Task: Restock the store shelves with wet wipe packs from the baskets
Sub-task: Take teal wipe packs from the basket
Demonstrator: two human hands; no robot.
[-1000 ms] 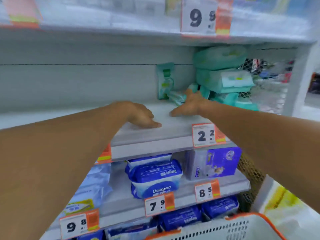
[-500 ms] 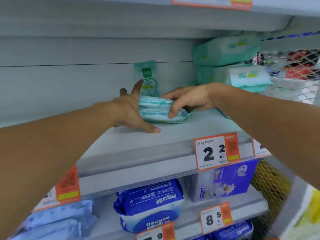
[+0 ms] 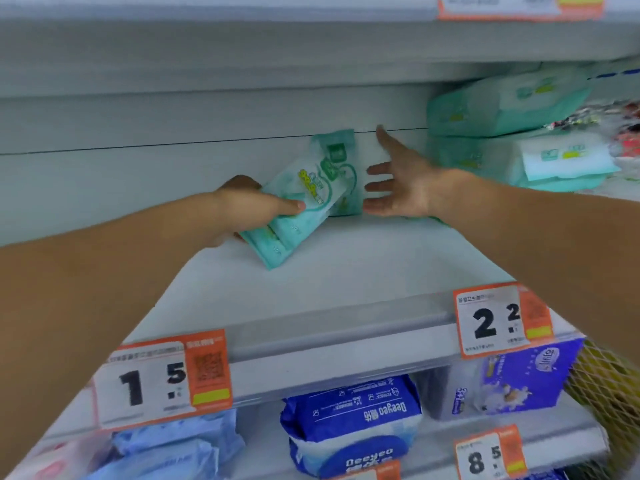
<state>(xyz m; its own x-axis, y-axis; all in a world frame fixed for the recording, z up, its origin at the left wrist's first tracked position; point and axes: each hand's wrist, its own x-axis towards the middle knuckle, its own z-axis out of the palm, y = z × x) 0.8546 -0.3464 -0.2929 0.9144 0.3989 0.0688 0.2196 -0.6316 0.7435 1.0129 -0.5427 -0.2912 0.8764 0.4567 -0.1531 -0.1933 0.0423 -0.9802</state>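
My left hand point(image 3: 252, 211) grips a small stack of mint-green wet wipe packs point(image 3: 298, 216), tilted with its lower corner on the white shelf point(image 3: 346, 282). Behind it another green pack point(image 3: 341, 168) stands upright against the back wall. My right hand point(image 3: 398, 181) is open just right of the packs, fingers spread and pointing left, holding nothing. Larger green wipe packs point(image 3: 502, 109) are stacked at the shelf's right end.
Price tags "1.5" point(image 3: 159, 382) and "2.2" point(image 3: 498, 320) hang on the shelf's front rail. Below are blue wipe packs point(image 3: 349, 420), a purple box point(image 3: 512, 379) and light blue packs point(image 3: 173, 448). A wire mesh side panel point(image 3: 609, 386) closes the right end.
Both hands held the flat stack of packs on the shelf; now the left hand alone has tipped it up, and the right hand has let go and opened beside it.
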